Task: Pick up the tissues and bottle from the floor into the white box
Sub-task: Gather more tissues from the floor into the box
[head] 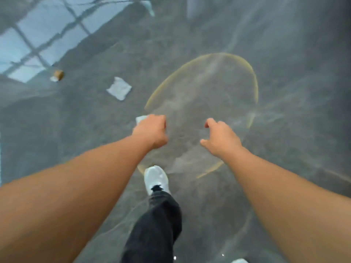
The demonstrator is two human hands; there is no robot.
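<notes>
No readable writing; left hand [150,130] grips a tissue [141,119].

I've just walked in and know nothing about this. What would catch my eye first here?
Two bare forearms reach out over a grey floor: the left hand closed around something white, the right hand open and empty. Beyond the left hand lies a crumpled white tissue, and a faint yellowish ring is marked on the floor ahead.
</notes>
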